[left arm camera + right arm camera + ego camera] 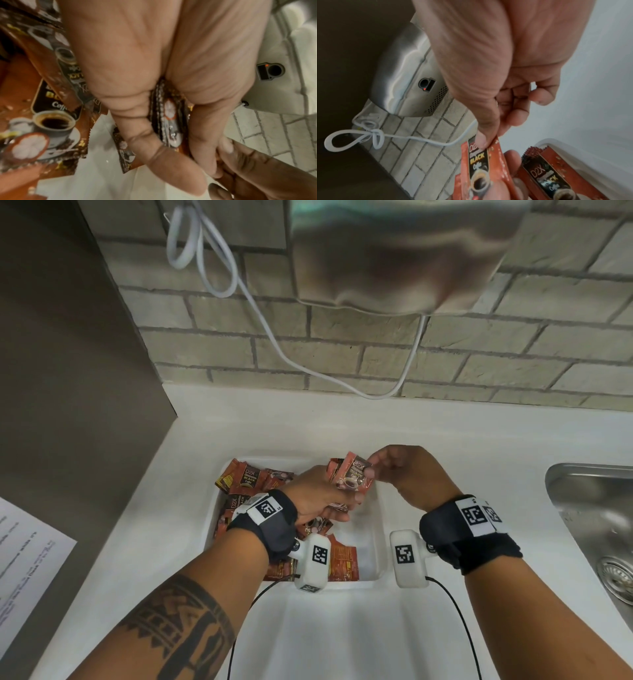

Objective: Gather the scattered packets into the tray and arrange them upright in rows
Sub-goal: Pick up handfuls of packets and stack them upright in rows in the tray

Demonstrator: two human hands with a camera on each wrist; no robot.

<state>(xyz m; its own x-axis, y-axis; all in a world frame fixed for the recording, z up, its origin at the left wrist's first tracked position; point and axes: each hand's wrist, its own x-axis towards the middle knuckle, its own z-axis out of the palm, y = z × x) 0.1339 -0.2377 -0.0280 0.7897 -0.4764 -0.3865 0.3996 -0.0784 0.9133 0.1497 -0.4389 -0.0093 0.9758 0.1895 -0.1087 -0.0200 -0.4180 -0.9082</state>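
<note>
Sorting coffee packets above the white tray

The left hand grips a small bundle of packets over the tray, which sits at the middle of the bench before the wall. The right hand pinches the top edge of one packet between thumb and fingers. More packets lie flat in the tray's left part. They look light, thin and slippery, and bend easily, so probably it is best to hold them at the sealed edges.

The left hand hides most of the packets it grips.
</note>
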